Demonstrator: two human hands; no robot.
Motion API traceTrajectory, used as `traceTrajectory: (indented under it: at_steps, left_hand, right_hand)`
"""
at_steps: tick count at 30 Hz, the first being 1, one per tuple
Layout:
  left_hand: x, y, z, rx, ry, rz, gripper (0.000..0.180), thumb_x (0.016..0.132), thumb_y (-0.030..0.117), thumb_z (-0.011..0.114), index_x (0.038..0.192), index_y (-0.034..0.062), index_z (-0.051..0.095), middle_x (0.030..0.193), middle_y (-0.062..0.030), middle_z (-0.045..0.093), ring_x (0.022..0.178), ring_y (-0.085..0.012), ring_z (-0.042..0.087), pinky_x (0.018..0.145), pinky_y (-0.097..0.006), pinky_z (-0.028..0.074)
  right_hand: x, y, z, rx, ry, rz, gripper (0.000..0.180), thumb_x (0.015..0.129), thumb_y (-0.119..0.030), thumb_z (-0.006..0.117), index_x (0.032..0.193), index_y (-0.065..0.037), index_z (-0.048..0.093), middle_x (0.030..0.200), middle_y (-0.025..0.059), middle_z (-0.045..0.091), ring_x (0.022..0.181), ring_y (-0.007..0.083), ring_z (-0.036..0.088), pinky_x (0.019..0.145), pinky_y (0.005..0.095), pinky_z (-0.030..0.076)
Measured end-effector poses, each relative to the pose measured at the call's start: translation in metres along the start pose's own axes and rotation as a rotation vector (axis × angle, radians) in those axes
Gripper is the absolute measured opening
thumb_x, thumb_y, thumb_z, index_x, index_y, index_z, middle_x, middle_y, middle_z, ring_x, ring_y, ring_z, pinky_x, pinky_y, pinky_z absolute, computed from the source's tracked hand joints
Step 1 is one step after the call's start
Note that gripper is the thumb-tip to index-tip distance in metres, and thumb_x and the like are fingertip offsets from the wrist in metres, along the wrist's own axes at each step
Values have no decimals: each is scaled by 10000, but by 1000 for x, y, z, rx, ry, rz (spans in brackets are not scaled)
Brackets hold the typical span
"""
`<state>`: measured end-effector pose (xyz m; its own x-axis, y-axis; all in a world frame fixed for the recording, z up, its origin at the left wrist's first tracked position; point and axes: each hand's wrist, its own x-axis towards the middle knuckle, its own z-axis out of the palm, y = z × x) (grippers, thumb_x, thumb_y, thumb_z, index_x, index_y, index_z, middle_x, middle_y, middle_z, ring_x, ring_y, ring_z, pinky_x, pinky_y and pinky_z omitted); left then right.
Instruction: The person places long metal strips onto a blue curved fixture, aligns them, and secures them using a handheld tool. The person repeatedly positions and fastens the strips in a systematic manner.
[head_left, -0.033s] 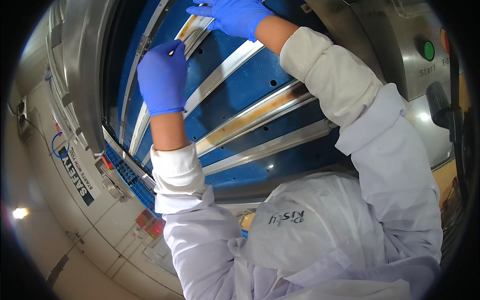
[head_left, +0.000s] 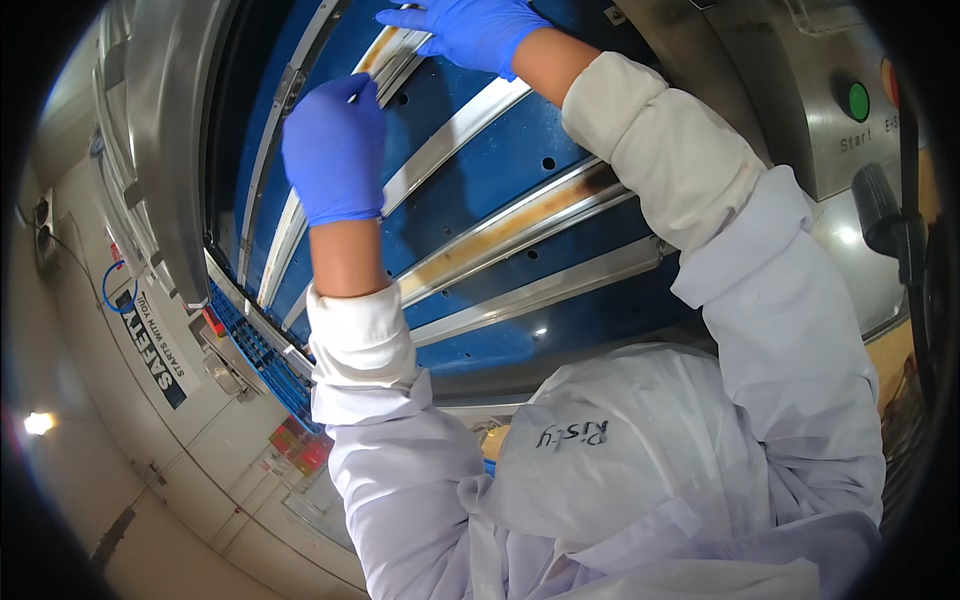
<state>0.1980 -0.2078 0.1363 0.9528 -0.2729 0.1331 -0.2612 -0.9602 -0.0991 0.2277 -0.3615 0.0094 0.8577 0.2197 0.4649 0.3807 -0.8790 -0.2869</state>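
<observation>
My left hand, in a blue glove, is closed with its fingers curled beside a pale metal rail. Whatever lies inside its grip, if anything, is hidden. Farther up and to the right, my right hand, gloved in blue too, lies with fingers stretched out over the upper part of a brown-stained metal strip. Under both hands is a dark blue panel with small round holes. Several silver rails cross it at a slant, among them a wide one with brown staining.
A steel control box with a green button stands to the right. Curved steel housing borders the panel on the left. Below that is a blue plastic grid. White cloth fills the lower middle.
My left hand has moved slightly right and up, its forearm following. My right hand has shifted barely to the right, still stretched over the strip.
</observation>
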Motion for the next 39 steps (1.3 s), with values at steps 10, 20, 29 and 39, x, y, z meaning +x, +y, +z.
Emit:
traceTrajectory:
  at_steps: [10,20,29,39]
  left_hand:
    - [10,3,-12,-112,-138,-113,272,864,278,702,1051,89,758,887,-184,726,784,-263,708,754,-341,535]
    - [7,-2,-14,-168,-113,-138,262,868,315,688,1022,120,772,853,-153,728,762,-274,707,768,-355,544]
    - [10,-5,-17,-161,-142,-134,272,876,306,689,1047,107,761,887,-172,725,789,-269,708,775,-349,535]
    - [17,6,-3,-17,-128,-51,250,862,290,692,1035,123,761,965,-165,724,876,-327,710,827,-376,538]
  right_hand:
    - [5,7,3,76,-69,58,456,979,-369,430,1407,-242,521,1452,43,489,1407,311,345,1181,530,150]
    - [-27,-8,-46,34,-156,44,546,890,-381,608,1365,-123,530,1374,68,518,1343,309,400,1150,465,258]
    - [-36,-20,-62,-178,-203,53,585,916,-395,580,1435,-150,469,1442,39,465,1351,315,388,1143,527,238]
    - [-39,-26,-59,-162,-196,77,570,929,-405,563,1442,-174,469,1459,24,464,1341,312,403,1131,569,233]
